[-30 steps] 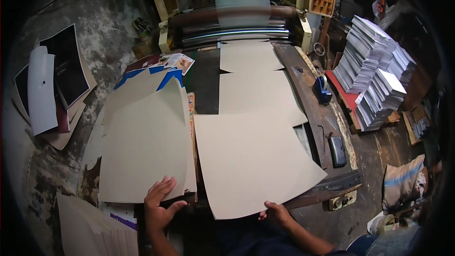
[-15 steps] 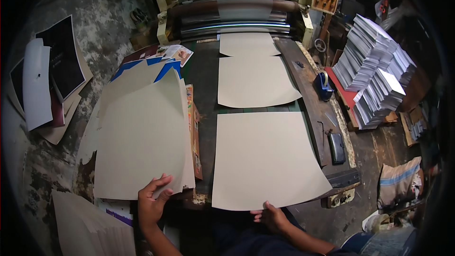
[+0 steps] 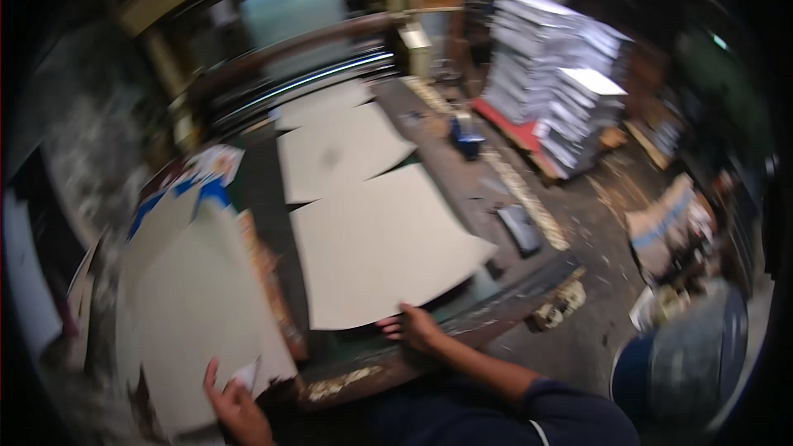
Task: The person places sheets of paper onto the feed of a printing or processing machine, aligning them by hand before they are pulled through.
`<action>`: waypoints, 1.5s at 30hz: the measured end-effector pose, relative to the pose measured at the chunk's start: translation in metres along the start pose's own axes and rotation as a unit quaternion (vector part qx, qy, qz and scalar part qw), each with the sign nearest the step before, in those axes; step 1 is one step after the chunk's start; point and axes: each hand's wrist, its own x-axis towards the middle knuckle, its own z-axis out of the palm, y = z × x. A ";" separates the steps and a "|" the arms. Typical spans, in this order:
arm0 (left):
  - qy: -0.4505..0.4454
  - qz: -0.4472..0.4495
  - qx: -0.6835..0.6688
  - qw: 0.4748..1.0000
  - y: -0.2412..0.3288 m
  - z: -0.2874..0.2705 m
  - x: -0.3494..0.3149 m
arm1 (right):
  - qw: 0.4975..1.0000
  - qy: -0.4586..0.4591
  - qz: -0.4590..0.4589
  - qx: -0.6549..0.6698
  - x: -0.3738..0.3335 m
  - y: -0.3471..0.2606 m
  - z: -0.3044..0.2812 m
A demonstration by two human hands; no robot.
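Three greyish-beige board sheets lie in a row on the dark machine bed, leading to the roller (image 3: 314,78). My right hand (image 3: 417,330) holds the front edge of the nearest sheet (image 3: 380,252), thumb on top and fingers partly hidden underneath. Just beyond it lies the middle sheet (image 3: 343,149), and the farthest sheet (image 3: 326,103) reaches the roller. My left hand (image 3: 238,409) is at the near corner of a stack of similar sheets (image 3: 194,297), fingers apart. A small pale corner (image 3: 248,374) shows beside its fingers, blurred; whether it is pinched cannot be told.
Right of the sheets, a blue tape dispenser (image 3: 467,138) and a dark oblong case (image 3: 518,229) rest on the bed's side. Tall piles of white paper (image 3: 533,54) stand beyond. A sack (image 3: 665,227) and a blue drum (image 3: 686,355) are on the right.
My view has swung to the right and blurred. The gap between the nearest and middle sheets looks narrower. My left hand has shifted at the stack's corner; the right keeps its hold.
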 end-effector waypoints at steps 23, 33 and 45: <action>0.038 0.222 -0.078 0.971 0.004 0.006 -0.048 | 0.975 -0.201 -0.084 -0.031 -0.071 -0.052 0.088; -0.162 0.279 0.109 0.940 0.047 0.002 -0.023 | 0.993 -0.071 0.014 -0.094 -0.104 -0.026 0.047; -0.212 0.121 0.236 0.941 0.014 -0.010 0.003 | 0.993 0.008 0.074 -0.091 -0.136 0.055 -0.004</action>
